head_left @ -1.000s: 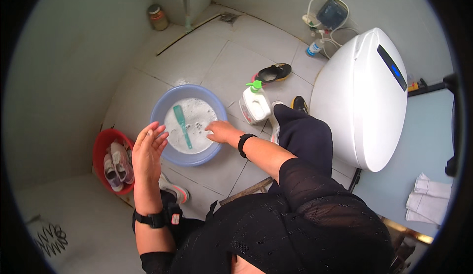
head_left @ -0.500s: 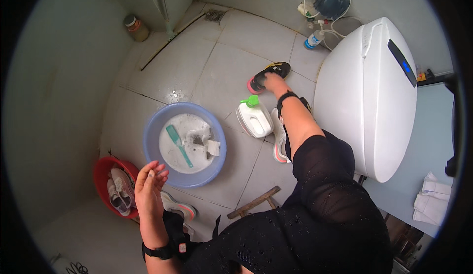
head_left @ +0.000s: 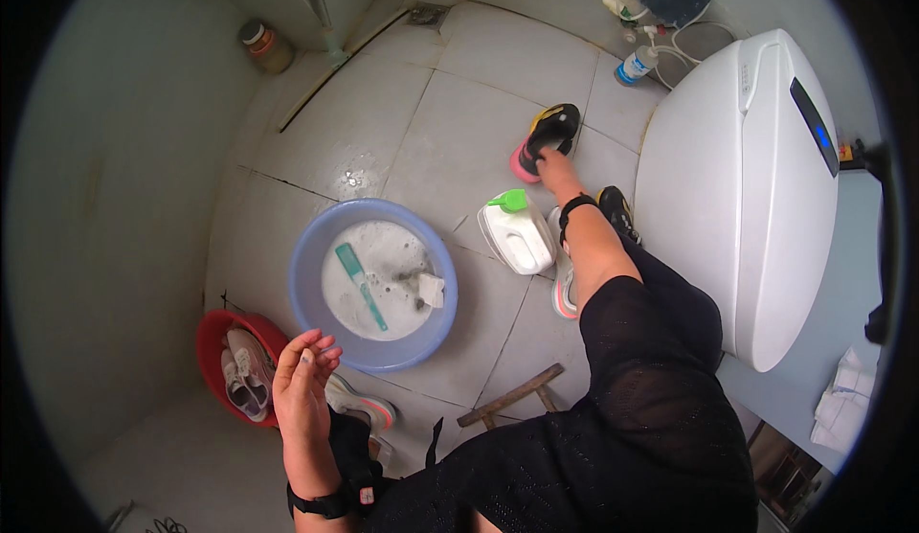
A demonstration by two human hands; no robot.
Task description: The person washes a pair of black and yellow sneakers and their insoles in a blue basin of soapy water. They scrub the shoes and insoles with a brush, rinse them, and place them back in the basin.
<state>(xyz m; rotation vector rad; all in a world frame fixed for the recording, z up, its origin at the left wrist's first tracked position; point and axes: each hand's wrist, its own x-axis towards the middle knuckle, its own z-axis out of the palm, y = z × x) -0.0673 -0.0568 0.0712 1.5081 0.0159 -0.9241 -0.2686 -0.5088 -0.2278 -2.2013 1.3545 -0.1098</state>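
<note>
Black, pink and yellow: one shoe point(head_left: 558, 129), on floor tiles beyond the bottle point(head_left: 526, 248). Right hand point(head_left: 556, 171): at the heel end, fingers over the opening; whether they grip or merely touch cannot be told at this angle. Left hand point(head_left: 302, 394): raised near the basin point(head_left: 305, 279), fingers loosely bent, nothing seen in it. Basin: blue, sudsy water, green brush point(head_left: 360, 285) lying within. Red tub point(head_left: 210, 365): pale shoes point(head_left: 245, 370) inside. Step in hand, as judged: taking hold of the shoe. Next move would call for a firm heel pinch, clear of the bottle.
</note>
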